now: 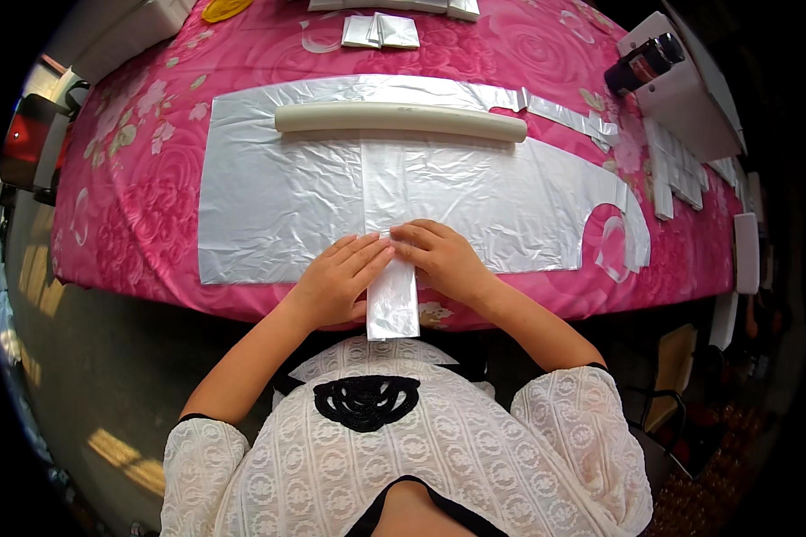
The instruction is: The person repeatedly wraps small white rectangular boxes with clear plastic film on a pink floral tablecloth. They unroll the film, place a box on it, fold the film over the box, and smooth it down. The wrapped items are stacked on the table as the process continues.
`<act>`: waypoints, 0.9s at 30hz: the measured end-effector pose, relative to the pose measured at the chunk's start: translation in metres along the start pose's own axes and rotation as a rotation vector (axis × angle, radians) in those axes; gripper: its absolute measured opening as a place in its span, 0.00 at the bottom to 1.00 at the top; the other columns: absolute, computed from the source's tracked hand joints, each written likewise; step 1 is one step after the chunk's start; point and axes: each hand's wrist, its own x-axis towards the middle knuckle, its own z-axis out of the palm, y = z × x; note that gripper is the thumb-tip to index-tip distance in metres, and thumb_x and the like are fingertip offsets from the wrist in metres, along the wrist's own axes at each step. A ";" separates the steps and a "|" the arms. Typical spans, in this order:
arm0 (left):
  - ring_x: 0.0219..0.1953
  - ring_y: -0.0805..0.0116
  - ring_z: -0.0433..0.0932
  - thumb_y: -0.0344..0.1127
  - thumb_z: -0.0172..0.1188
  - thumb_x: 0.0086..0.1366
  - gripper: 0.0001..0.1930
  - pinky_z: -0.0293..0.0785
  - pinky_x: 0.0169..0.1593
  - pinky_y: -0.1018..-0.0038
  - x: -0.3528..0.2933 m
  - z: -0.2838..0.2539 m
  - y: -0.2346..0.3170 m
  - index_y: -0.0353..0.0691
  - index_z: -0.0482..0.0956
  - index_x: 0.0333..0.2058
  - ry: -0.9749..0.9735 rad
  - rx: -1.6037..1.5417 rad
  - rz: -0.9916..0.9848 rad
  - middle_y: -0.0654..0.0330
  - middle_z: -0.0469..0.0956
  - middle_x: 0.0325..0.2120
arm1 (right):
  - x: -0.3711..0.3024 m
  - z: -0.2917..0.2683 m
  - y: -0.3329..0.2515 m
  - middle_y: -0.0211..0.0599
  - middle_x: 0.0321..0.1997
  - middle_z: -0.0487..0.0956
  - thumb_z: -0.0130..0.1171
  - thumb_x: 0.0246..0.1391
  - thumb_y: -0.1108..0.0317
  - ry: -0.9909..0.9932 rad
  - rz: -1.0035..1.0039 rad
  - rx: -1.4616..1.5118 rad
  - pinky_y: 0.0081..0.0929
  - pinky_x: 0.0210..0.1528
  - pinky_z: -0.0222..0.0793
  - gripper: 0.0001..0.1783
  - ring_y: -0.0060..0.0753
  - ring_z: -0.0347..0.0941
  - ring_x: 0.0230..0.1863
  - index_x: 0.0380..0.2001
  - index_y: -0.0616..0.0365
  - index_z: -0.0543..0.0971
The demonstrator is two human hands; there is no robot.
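I see a bright desk (143,233), sheen on its silvery sheet (278,201), sunlit floor (124,461) to its left, curved black edges.

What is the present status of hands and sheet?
Left hand and right hand on strip. Sheet spread, wrinkled. Tube lying across it.

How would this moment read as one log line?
Left hand: on silvery strip; right hand: on silvery strip; pale tube: lying across silvery sheet; silvery sheet: on pink tablecloth

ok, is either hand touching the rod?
No, the left hand and right hand are both on the folded silvery strip, apart from the pale rod.
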 end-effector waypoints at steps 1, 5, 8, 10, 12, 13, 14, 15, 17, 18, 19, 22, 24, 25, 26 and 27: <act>0.51 0.59 0.69 0.34 0.61 0.44 0.28 0.65 0.53 0.64 -0.001 0.005 -0.004 0.34 0.70 0.47 0.016 -0.010 -0.029 0.53 0.71 0.46 | 0.001 -0.003 0.001 0.35 0.43 0.74 0.59 0.35 0.74 0.023 0.015 0.001 0.31 0.47 0.67 0.20 0.38 0.69 0.47 0.39 0.57 0.76; 0.43 0.57 0.73 0.34 0.59 0.47 0.25 0.68 0.48 0.65 0.002 0.014 -0.009 0.34 0.70 0.47 0.122 -0.098 -0.151 0.52 0.74 0.40 | 0.006 -0.004 0.010 0.32 0.34 0.77 0.58 0.37 0.78 0.064 0.102 0.100 0.31 0.37 0.71 0.17 0.38 0.73 0.35 0.36 0.55 0.78; 0.34 0.55 0.75 0.33 0.55 0.55 0.21 0.70 0.42 0.65 0.009 0.013 -0.006 0.32 0.69 0.48 0.161 -0.312 -0.423 0.49 0.77 0.33 | 0.023 -0.011 0.011 0.35 0.22 0.76 0.57 0.41 0.72 0.054 0.501 0.483 0.27 0.28 0.68 0.06 0.33 0.72 0.23 0.26 0.59 0.79; 0.34 0.55 0.75 0.34 0.53 0.57 0.21 0.71 0.40 0.64 0.019 0.018 -0.008 0.32 0.67 0.49 0.314 -0.608 -0.662 0.48 0.76 0.36 | 0.031 -0.008 0.028 0.38 0.16 0.76 0.54 0.46 0.67 -0.028 0.618 0.470 0.24 0.24 0.65 0.10 0.28 0.71 0.18 0.20 0.62 0.79; 0.43 0.53 0.73 0.34 0.53 0.58 0.26 0.69 0.46 0.64 0.020 0.011 -0.008 0.31 0.61 0.54 0.338 -0.656 -0.755 0.43 0.68 0.49 | 0.053 -0.024 0.022 0.36 0.16 0.76 0.56 0.48 0.62 -0.197 0.906 0.566 0.23 0.23 0.66 0.15 0.24 0.71 0.17 0.21 0.65 0.79; 0.47 0.53 0.69 0.35 0.53 0.58 0.28 0.65 0.50 0.64 0.019 0.010 -0.007 0.30 0.59 0.55 0.302 -0.460 -0.599 0.42 0.64 0.52 | 0.056 -0.022 0.027 0.33 0.16 0.76 0.58 0.49 0.61 -0.213 0.939 0.599 0.22 0.22 0.67 0.16 0.22 0.70 0.16 0.21 0.65 0.78; 0.52 0.52 0.66 0.37 0.53 0.57 0.30 0.62 0.53 0.63 0.019 0.009 -0.006 0.30 0.57 0.56 0.263 -0.265 -0.442 0.42 0.59 0.55 | 0.058 -0.023 0.029 0.34 0.16 0.76 0.58 0.48 0.60 -0.235 0.941 0.594 0.21 0.22 0.67 0.16 0.22 0.71 0.17 0.21 0.65 0.78; 0.56 0.52 0.62 0.38 0.53 0.57 0.32 0.59 0.57 0.62 0.018 0.009 -0.005 0.29 0.55 0.57 0.224 -0.072 -0.283 0.42 0.55 0.58 | 0.060 -0.026 0.030 0.34 0.16 0.76 0.58 0.48 0.60 -0.257 0.943 0.590 0.21 0.22 0.67 0.16 0.22 0.71 0.17 0.20 0.66 0.78; 0.61 0.52 0.52 0.39 0.52 0.57 0.33 0.49 0.61 0.61 0.018 0.017 0.005 0.29 0.52 0.58 0.026 -0.013 -0.303 0.44 0.50 0.60 | 0.061 -0.026 0.030 0.34 0.15 0.76 0.59 0.48 0.61 -0.266 0.949 0.595 0.20 0.22 0.67 0.16 0.21 0.72 0.18 0.20 0.66 0.78; 0.64 0.52 0.47 0.39 0.52 0.57 0.34 0.44 0.63 0.61 0.017 0.022 0.008 0.29 0.51 0.59 -0.073 0.016 -0.312 0.45 0.48 0.61 | 0.058 -0.023 0.031 0.34 0.15 0.75 0.59 0.47 0.62 -0.249 0.955 0.607 0.20 0.22 0.68 0.15 0.21 0.72 0.17 0.21 0.66 0.78; 0.64 0.53 0.47 0.41 0.52 0.57 0.35 0.43 0.64 0.61 0.015 0.026 0.009 0.29 0.51 0.59 -0.102 0.039 -0.318 0.45 0.48 0.61 | 0.057 -0.021 0.031 0.34 0.15 0.75 0.59 0.47 0.62 -0.232 0.960 0.617 0.20 0.22 0.68 0.14 0.21 0.72 0.17 0.21 0.66 0.78; 0.64 0.54 0.46 0.44 0.52 0.57 0.36 0.40 0.64 0.60 0.010 0.034 0.009 0.29 0.50 0.59 -0.162 0.095 -0.329 0.46 0.48 0.61 | 0.051 -0.017 0.019 0.40 0.27 0.78 0.62 0.44 0.62 -0.199 0.907 0.457 0.24 0.28 0.70 0.15 0.25 0.75 0.26 0.30 0.65 0.77; 0.65 0.55 0.45 0.44 0.51 0.57 0.36 0.39 0.64 0.61 0.007 0.035 0.010 0.29 0.50 0.59 -0.168 0.116 -0.331 0.47 0.48 0.62 | 0.042 -0.014 0.003 0.47 0.40 0.75 0.62 0.42 0.60 -0.051 0.749 0.143 0.28 0.40 0.68 0.22 0.34 0.72 0.41 0.39 0.64 0.74; 0.65 0.55 0.45 0.44 0.51 0.57 0.36 0.39 0.64 0.61 0.007 0.034 0.010 0.29 0.50 0.59 -0.167 0.112 -0.329 0.47 0.48 0.62 | 0.040 -0.014 -0.001 0.50 0.46 0.73 0.62 0.41 0.59 0.027 0.663 -0.013 0.30 0.46 0.67 0.26 0.39 0.70 0.48 0.43 0.64 0.73; 0.65 0.55 0.45 0.44 0.51 0.57 0.36 0.39 0.64 0.60 0.007 0.035 0.011 0.29 0.51 0.59 -0.167 0.108 -0.328 0.47 0.48 0.62 | 0.037 -0.011 0.003 0.49 0.50 0.69 0.62 0.42 0.59 0.066 0.504 -0.098 0.32 0.50 0.64 0.28 0.40 0.66 0.52 0.46 0.63 0.71; 0.65 0.56 0.45 0.44 0.51 0.56 0.36 0.39 0.64 0.60 0.007 0.035 0.011 0.29 0.51 0.59 -0.166 0.104 -0.327 0.47 0.48 0.62 | 0.031 -0.005 0.011 0.48 0.54 0.66 0.61 0.43 0.60 0.104 0.344 -0.183 0.34 0.54 0.60 0.29 0.41 0.62 0.55 0.48 0.63 0.69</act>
